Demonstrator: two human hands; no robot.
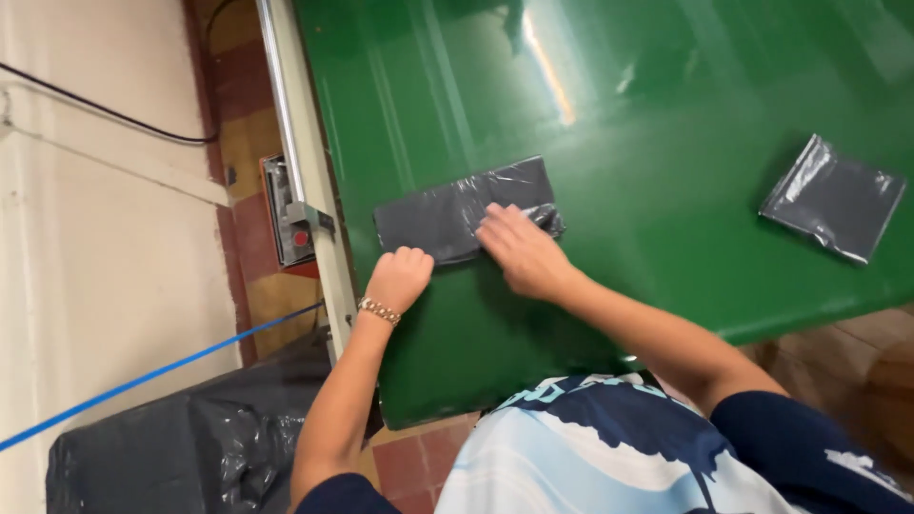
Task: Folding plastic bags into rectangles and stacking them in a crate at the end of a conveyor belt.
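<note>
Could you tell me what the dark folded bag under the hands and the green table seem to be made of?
Folded bag: apparently thin, glossy dark-grey plastic film; it crinkles and catches light. Green table: a hard, smooth, glossy surface, perhaps painted or laminated; it shows streaky reflections.

A flat dark grey plastic-wrapped packet (457,213) is laid lengthwise on the green surface (666,143), close to its left edge.

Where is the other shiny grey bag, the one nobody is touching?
In the head view, the second grey bag lies alone on the green table, far right near its edge, apart from both hands.
</note>
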